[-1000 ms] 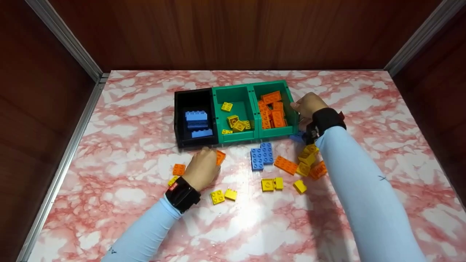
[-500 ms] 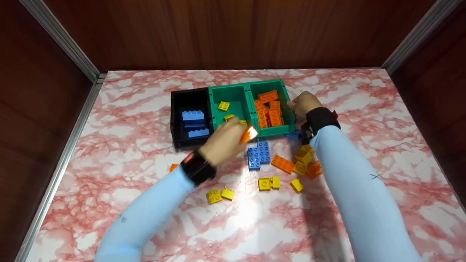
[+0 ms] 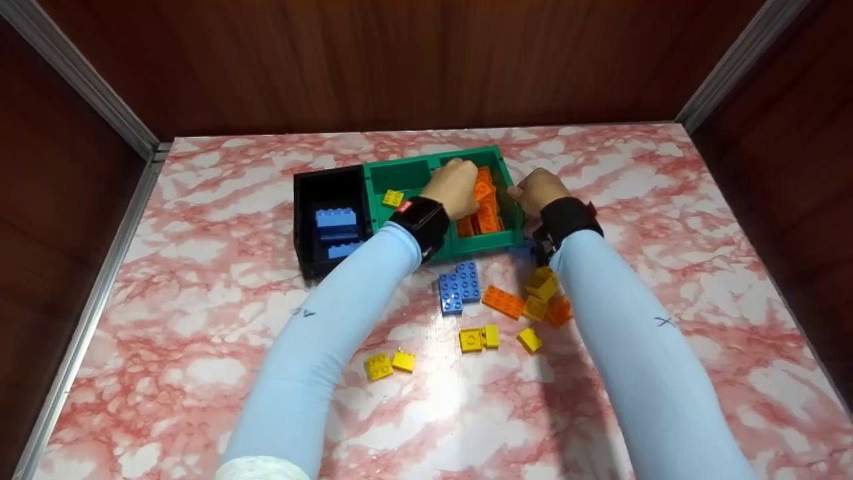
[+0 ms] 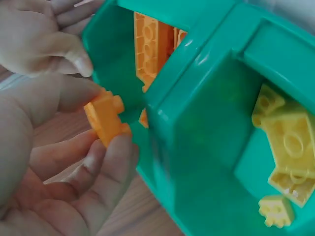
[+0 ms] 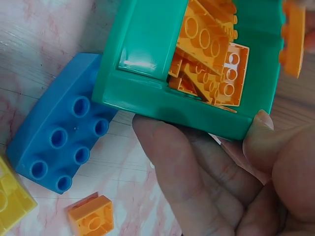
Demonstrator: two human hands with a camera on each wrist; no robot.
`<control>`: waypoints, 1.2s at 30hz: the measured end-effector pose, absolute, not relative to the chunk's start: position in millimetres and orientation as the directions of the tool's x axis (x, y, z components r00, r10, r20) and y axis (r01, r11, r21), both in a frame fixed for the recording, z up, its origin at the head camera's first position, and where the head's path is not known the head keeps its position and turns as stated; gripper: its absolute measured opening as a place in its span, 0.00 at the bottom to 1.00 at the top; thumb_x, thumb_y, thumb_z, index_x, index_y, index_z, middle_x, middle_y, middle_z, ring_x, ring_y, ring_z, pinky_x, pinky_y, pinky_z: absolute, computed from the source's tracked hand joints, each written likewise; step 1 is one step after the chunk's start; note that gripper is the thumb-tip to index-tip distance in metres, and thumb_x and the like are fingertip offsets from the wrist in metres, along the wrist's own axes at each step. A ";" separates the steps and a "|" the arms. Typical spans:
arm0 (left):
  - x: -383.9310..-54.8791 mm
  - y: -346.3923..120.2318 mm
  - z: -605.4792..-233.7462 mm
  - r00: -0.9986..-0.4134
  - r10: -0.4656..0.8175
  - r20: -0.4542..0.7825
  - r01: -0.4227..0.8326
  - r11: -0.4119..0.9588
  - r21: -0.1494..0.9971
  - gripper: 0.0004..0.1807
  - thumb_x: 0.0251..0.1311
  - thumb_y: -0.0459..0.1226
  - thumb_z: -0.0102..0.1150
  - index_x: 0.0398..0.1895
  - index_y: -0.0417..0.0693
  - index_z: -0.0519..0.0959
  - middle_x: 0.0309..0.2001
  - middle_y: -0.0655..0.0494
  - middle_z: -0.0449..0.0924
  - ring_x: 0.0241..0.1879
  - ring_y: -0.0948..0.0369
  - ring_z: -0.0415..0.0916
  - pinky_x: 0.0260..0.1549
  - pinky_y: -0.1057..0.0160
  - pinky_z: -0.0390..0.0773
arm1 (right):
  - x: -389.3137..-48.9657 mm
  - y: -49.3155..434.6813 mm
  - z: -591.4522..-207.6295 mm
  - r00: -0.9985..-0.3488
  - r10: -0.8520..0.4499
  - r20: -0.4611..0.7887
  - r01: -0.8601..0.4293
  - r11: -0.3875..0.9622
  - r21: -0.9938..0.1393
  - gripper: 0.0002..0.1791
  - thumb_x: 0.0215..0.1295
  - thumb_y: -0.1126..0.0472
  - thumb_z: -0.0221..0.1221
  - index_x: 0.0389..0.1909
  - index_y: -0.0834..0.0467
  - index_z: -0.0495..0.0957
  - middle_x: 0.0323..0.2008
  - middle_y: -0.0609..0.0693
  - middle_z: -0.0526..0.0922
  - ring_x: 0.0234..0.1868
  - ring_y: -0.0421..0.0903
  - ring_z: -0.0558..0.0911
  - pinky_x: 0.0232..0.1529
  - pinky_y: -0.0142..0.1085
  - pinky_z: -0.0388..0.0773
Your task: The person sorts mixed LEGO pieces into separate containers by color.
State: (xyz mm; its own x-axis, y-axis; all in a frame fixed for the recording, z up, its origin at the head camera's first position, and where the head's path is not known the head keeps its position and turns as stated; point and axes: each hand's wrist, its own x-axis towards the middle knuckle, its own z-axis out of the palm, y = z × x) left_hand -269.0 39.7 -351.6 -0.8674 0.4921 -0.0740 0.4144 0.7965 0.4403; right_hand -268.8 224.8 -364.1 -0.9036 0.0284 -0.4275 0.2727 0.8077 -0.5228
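Over the right-hand green bin [image 3: 481, 249], my left hand [image 3: 453, 188] pinches an orange toy brick [image 4: 104, 118] between thumb and fingertips. Several orange bricks [image 5: 209, 49] lie jumbled inside that bin. At the bin's right wall, my right hand [image 3: 541, 192] grips the rim, thumb on the edge and fingers beneath in the right wrist view. The middle green bin [image 3: 400, 168] holds several yellow bricks [image 4: 290, 140], partly hidden by my left arm in the head view. Blue bricks [image 3: 336, 220] sit in the black bin [image 3: 330, 177] at the left end of the joined row.
Two blue bricks [image 3: 458, 287] lie in front of the bins, with another blue brick [image 5: 61, 125] by the right bin. Orange [image 3: 503, 302] and yellow bricks [image 3: 534, 307] cluster near my right forearm. More yellow bricks [image 3: 378, 367] lie nearer the front. Dark panels [image 3: 413, 67] enclose the table.
My left hand has carried the orange brick from the table at the left, up and rightward, over the right green bin. My right hand stays on the bin's edge; the head view has shifted slightly.
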 end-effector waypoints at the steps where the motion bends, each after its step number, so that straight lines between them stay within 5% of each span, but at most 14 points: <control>1: -270.6 41.4 -353.5 -0.871 0.487 -0.072 0.409 0.797 0.443 0.12 0.64 0.36 0.64 0.47 0.38 0.78 0.48 0.46 0.76 0.47 0.53 0.72 0.46 0.57 0.74 | -269.6 224.6 -364.3 -0.900 0.033 -0.435 0.282 0.804 -0.523 0.25 0.80 0.52 0.45 0.65 0.66 0.72 0.62 0.67 0.73 0.28 0.54 0.87 0.31 0.45 0.86; 7: -259.6 39.3 -355.7 -0.863 0.505 -0.023 0.447 0.784 0.431 0.16 0.66 0.40 0.64 0.49 0.37 0.80 0.49 0.46 0.77 0.50 0.53 0.73 0.52 0.58 0.74 | -272.4 226.1 -364.6 -0.884 0.048 -0.466 0.319 0.789 -0.524 0.26 0.79 0.52 0.44 0.68 0.65 0.69 0.64 0.65 0.72 0.32 0.55 0.87 0.33 0.46 0.86; 13: -212.4 12.7 -361.7 -0.798 0.602 -0.017 0.524 0.708 0.473 0.16 0.62 0.37 0.66 0.51 0.39 0.83 0.51 0.46 0.79 0.52 0.53 0.75 0.53 0.58 0.77 | -270.3 222.5 -363.1 -0.890 0.044 -0.453 0.307 0.793 -0.527 0.27 0.80 0.52 0.45 0.69 0.66 0.67 0.65 0.65 0.70 0.34 0.56 0.87 0.34 0.46 0.85; 21: -160.8 -15.0 -403.8 -0.740 0.666 -0.090 0.590 0.708 0.387 0.34 0.57 0.42 0.72 0.63 0.34 0.74 0.55 0.39 0.77 0.53 0.48 0.75 0.56 0.54 0.75 | -271.2 221.4 -362.5 -0.871 0.076 -0.485 0.353 0.784 -0.511 0.28 0.80 0.51 0.44 0.70 0.66 0.65 0.66 0.64 0.69 0.40 0.58 0.86 0.36 0.45 0.85; 27: -151.1 -21.2 -426.4 -0.746 0.663 -0.063 0.609 0.718 0.337 0.38 0.56 0.45 0.73 0.64 0.32 0.71 0.62 0.36 0.71 0.60 0.44 0.70 0.64 0.49 0.67 | -265.8 224.0 -357.3 -0.906 0.006 -0.423 0.241 0.829 -0.505 0.28 0.80 0.51 0.44 0.68 0.69 0.67 0.65 0.67 0.69 0.37 0.56 0.86 0.44 0.47 0.84; 36: -150.3 -17.2 -436.6 -0.765 0.640 -0.074 0.579 0.733 0.356 0.36 0.57 0.43 0.72 0.63 0.30 0.72 0.61 0.36 0.72 0.61 0.44 0.70 0.64 0.49 0.68 | -261.0 223.8 -354.3 -0.904 -0.018 -0.427 0.243 0.799 -0.550 0.27 0.80 0.52 0.45 0.68 0.68 0.67 0.67 0.68 0.66 0.32 0.53 0.87 0.35 0.44 0.86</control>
